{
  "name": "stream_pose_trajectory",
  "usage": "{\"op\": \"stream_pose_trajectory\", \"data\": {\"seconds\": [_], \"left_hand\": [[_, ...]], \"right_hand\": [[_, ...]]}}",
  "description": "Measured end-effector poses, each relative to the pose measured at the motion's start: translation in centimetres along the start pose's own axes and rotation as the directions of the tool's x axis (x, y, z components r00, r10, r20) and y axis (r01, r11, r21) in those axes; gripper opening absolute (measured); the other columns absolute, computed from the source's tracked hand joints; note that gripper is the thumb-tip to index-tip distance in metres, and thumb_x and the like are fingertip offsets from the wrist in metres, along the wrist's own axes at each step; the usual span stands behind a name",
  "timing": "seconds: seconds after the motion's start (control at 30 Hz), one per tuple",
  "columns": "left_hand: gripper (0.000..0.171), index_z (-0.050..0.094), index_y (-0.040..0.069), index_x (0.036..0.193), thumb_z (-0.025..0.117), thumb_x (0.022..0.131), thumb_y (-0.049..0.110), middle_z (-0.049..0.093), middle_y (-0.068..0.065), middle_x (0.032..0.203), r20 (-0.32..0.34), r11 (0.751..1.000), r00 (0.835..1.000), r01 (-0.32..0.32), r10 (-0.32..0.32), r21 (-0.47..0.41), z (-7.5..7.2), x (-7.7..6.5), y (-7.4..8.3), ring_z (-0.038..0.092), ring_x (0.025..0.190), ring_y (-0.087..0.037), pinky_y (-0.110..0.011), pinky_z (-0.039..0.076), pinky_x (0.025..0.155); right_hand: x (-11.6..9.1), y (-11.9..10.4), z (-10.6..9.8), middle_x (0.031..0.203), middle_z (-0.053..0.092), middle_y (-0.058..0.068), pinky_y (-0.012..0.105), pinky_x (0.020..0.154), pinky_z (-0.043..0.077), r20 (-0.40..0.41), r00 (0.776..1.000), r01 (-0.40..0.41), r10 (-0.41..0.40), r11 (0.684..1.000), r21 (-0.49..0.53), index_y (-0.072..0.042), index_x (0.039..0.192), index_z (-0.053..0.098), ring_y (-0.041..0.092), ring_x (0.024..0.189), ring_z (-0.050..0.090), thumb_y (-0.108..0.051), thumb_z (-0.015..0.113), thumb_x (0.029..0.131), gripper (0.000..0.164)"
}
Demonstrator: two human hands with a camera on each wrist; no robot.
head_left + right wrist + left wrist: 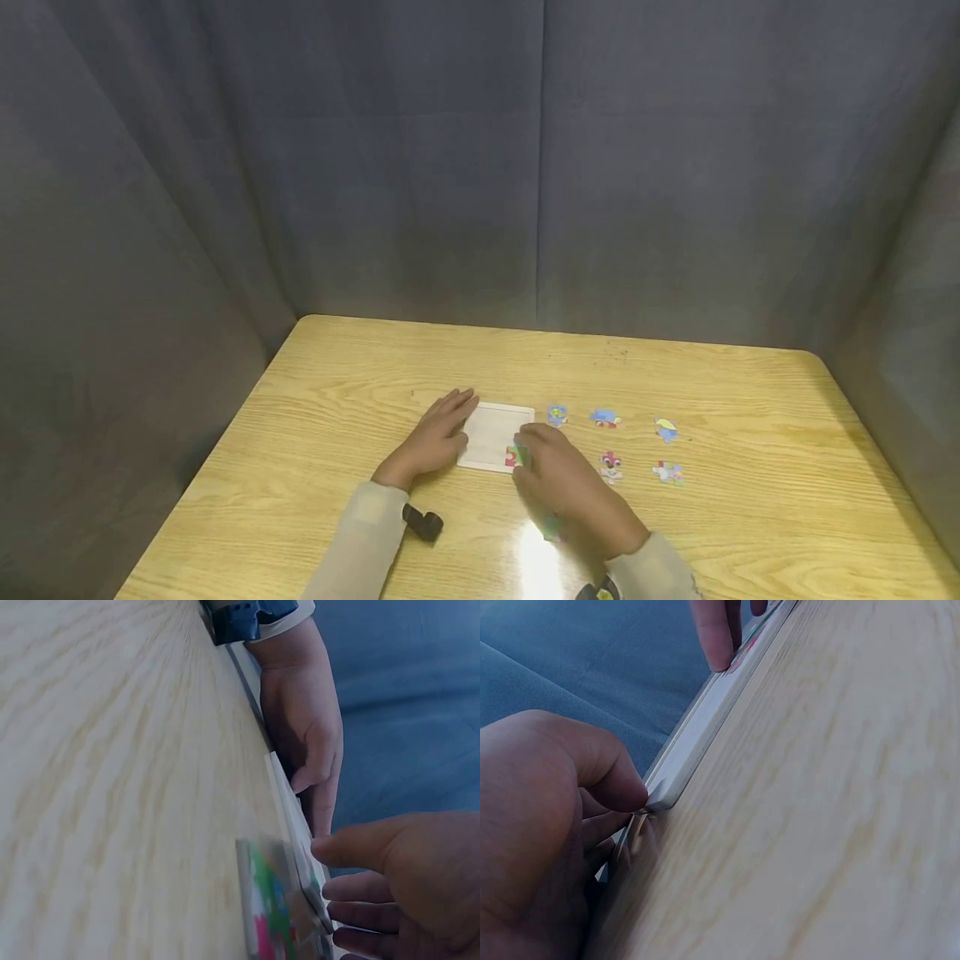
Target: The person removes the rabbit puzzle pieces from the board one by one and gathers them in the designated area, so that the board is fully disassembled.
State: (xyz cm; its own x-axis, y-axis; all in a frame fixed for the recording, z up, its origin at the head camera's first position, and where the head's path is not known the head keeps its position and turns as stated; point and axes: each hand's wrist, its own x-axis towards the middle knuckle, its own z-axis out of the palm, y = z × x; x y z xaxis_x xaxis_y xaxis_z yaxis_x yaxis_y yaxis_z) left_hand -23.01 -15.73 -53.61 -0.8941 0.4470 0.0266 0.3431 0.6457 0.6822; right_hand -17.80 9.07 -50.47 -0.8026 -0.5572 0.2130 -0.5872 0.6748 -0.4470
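A shallow white puzzle tray [491, 414] lies flat on the table. My left hand [431, 442] rests at its left side, fingers stretched toward the far corner; in the left wrist view the thumb [626, 787] touches the tray's edge. At the tray's near right corner is a red and green puzzle piece [514, 456]. My right hand [573, 483] pinches this piece between thumb and fingers, its wrist blurred. Another green and pink piece [552, 527] lies on the table beside the right forearm, partly in shadow; the right wrist view shows it close by [271, 907].
Several loose puzzle pieces lie right of the tray: a blue one with a yellow figure [557, 415], a blue and red one [605, 417], a yellow and blue one [665, 429], a red face piece [611, 467] and a pale one [667, 472]. Dark curtains [420, 167] surround the table.
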Motion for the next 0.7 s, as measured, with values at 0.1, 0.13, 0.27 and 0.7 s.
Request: {"op": "stream_pose_trajectory", "data": {"seconds": [0.1,0.13,0.27,0.7], "left_hand": [[0.061,0.032,0.012,0.153,0.047,0.094,0.016,0.02,-0.004,0.161,-0.002,1.0,1.0,-0.003,0.003,0.001,0.12,0.13,-0.12,0.006,0.149,-0.026,-0.056,0.006,0.117],[0.061,0.032,0.013,0.153,0.047,0.094,0.016,0.019,-0.003,0.161,-0.001,1.0,1.0,0.004,-0.004,0.006,0.17,0.17,-0.18,0.006,0.149,-0.025,-0.055,0.006,0.117],[0.061,0.031,0.014,0.153,0.047,0.094,0.016,0.019,-0.001,0.161,-0.007,1.0,1.0,0.01,-0.01,0.006,0.21,0.26,-0.31,0.005,0.149,-0.024,-0.054,0.005,0.118],[0.062,0.032,0.01,0.152,0.047,0.093,0.015,0.02,-0.005,0.161,-0.015,1.0,1.0,-0.003,0.003,0.004,0.21,0.21,-0.1,0.007,0.149,-0.027,-0.051,0.005,0.118]], "right_hand": [[-0.01,0.24,0.14,0.134,0.053,0.022,0.048,0.101,0.045,0.004,1.0,-0.014,0.014,1.0,-0.008,0.007,0.125,0.059,0.038,0.125,0.049,-0.014,0.061,0.092,0.039],[0.0,0.27,0.16,0.134,0.053,0.021,0.047,0.101,0.045,0.005,1.0,-0.022,0.022,1.0,-0.005,0.006,0.125,0.059,0.038,0.125,0.049,-0.014,0.061,0.092,0.038],[0.11,0.33,0.18,0.135,0.052,0.02,0.047,0.102,0.045,0.004,1.0,-0.031,0.031,0.999,-0.014,0.005,0.125,0.06,0.037,0.126,0.048,-0.014,0.06,0.092,0.038],[-0.02,0.5,0.4,0.134,0.053,0.019,0.049,0.102,0.045,-0.012,1.0,-0.023,0.022,1.0,-0.017,0.002,0.123,0.061,0.037,0.125,0.049,-0.013,0.063,0.09,0.036]]}}
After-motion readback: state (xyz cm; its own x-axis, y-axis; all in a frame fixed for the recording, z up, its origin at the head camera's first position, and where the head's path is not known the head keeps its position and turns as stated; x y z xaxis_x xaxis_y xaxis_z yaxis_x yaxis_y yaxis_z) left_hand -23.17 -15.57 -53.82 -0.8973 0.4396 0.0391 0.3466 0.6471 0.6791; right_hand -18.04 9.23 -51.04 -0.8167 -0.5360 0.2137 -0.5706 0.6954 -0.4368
